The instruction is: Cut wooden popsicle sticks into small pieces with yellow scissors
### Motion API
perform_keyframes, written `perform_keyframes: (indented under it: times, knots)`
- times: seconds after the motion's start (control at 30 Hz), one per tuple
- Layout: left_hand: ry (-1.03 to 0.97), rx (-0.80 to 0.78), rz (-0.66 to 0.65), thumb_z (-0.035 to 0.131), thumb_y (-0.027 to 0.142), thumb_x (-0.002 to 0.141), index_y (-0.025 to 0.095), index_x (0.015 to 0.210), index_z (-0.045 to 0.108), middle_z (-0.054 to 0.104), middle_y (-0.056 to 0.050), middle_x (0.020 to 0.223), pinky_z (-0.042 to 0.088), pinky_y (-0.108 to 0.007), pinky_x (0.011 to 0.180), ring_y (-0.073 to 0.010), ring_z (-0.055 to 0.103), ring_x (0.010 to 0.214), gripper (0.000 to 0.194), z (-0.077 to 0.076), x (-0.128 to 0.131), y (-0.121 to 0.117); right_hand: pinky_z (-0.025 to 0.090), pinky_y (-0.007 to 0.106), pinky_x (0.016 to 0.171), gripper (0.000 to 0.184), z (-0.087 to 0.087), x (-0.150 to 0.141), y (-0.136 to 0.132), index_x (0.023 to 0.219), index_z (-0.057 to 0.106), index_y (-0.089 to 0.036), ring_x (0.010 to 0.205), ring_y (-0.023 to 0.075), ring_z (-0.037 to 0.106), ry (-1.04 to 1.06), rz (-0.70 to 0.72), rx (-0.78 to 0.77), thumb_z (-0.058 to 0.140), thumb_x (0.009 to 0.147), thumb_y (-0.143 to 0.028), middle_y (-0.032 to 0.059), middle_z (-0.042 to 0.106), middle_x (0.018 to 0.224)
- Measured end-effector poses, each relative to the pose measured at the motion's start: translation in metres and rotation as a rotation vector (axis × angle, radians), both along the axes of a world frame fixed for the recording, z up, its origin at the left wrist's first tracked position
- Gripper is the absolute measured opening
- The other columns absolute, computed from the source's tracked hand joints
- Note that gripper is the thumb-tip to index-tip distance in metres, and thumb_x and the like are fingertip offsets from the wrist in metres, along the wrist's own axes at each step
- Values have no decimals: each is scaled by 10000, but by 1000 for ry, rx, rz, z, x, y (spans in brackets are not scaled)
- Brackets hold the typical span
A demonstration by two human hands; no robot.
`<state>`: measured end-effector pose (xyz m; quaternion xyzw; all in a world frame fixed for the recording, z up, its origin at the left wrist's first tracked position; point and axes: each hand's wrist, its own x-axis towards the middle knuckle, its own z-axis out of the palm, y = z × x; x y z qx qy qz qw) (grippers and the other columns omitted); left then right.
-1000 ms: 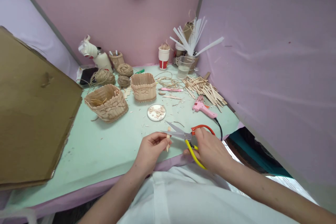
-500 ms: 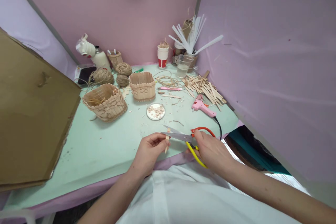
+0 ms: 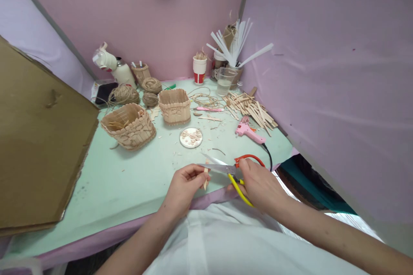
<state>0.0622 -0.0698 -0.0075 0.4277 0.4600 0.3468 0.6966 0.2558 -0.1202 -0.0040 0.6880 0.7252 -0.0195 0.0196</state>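
Near the table's front edge, my left hand [image 3: 187,184] pinches a short, thin wooden craft stick [image 3: 205,179] between thumb and fingers. My right hand [image 3: 260,182] is wrapped round the handles of a pair of scissors [image 3: 221,167], one handle red and the other yellow. The scissor blades point left and stand apart, with the upper part of the stick between them. Beyond the hands lies a small round white dish [image 3: 191,137] holding many little wooden cut pieces. Small wood scraps are scattered on the table around it.
Two wooden baskets [image 3: 128,126] [image 3: 174,106] stand left of the dish. A pink glue gun [image 3: 249,131] with a black cord lies at right, before a pile of wooden sticks [image 3: 253,109]. Twine balls [image 3: 124,93], a cup [image 3: 199,70] and a cardboard sheet [image 3: 41,137] surround the work area.
The stick sits slightly lower between the blades, with less of it showing above the near blade. Both hands stay almost in place.
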Motion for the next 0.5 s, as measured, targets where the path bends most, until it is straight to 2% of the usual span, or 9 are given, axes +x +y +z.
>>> perform_keyframes:
  times: [0.2,0.5]
  knots:
    - [-14,-13,3,622,194,640,157,657,622,614,3,612,359,-206,540,-87,484,540,41,-3,1,0,283,265,507,422,0,-1,-2,861,444,-178,644,196,528,18,-8,21,455,777,-591,69,533,805]
    - [-9,-27,-5,629,208,650,145,690,636,609,-7,615,352,-194,538,-80,474,546,75,-1,1,1,243,260,462,436,1,-3,0,927,436,-178,630,216,581,52,-58,-121,374,816,-595,61,582,770]
